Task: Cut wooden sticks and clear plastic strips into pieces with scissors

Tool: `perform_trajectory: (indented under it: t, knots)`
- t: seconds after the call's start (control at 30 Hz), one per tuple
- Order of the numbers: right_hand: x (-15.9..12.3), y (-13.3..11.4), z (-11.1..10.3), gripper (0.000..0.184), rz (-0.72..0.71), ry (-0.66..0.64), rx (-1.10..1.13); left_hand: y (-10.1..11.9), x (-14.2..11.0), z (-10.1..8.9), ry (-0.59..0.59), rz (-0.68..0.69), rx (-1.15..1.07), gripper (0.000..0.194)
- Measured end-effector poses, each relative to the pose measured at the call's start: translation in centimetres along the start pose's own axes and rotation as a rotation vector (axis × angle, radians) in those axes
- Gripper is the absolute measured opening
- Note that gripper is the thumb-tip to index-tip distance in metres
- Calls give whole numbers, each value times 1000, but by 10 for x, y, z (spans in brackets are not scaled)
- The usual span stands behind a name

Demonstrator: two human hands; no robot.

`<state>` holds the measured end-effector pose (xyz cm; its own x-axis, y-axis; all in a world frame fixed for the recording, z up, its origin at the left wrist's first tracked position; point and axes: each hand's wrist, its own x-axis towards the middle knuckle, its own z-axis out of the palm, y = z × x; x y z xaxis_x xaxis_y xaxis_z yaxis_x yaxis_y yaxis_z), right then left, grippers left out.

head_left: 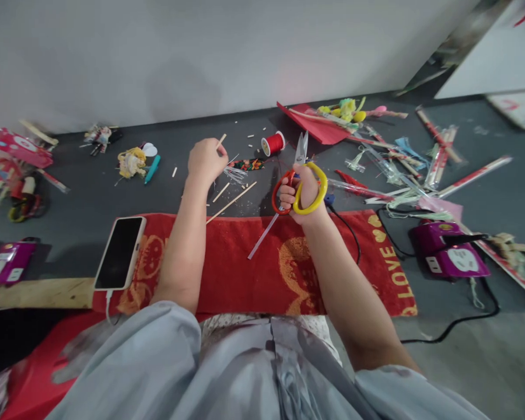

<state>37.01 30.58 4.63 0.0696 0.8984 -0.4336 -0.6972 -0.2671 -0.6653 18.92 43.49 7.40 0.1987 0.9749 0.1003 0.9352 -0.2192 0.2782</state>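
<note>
Two hands are held apart above the table (170, 195); a short stick (221, 141) is pinched between thumb and fingers of the left hand (207, 158), its end left clear, perhaps so that it can be reached; the scissors (301, 153) are gripped around their red and yellow handles by the right hand (305, 189), with the blades pointed away from the body and slightly parted, presumably for safe handling; a pale strip (263, 236) juts from below that hand, though how it is held cannot be told. The red towel (240, 280) is spread along the near edge, probably as padding for the forearms; loose sticks (231, 202) and a bundle of silvery strands (235, 174) are left between the hands, beside a spool of red thread (273, 143). The right side is crowded by red paper (315, 125) and wrapped sticks (441, 154); a black cable (349, 224) is run close beside the right wrist, where it might be snagged; the phone (119, 254) is laid by the left forearm.
</note>
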Motion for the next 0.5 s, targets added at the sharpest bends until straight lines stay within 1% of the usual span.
perform_trajectory:
  t: [0.13,0.2,0.27,0.4,0.5]
  knots:
    - [0,-2,1,36,1,-17,46,21,17,20,-12,36,-40,21]
    - [0,-3,0,38,-11,-26,62,29,30,28,-57,88,-55,22]
    - [0,-4,0,40,-22,-29,71,37,43,36,-93,109,-67,25]
    - [0,-7,-1,39,-12,-30,92,52,62,46,-160,104,0,34]
    - [1,-8,-2,37,1,-39,115,59,69,52,-165,128,67,36]
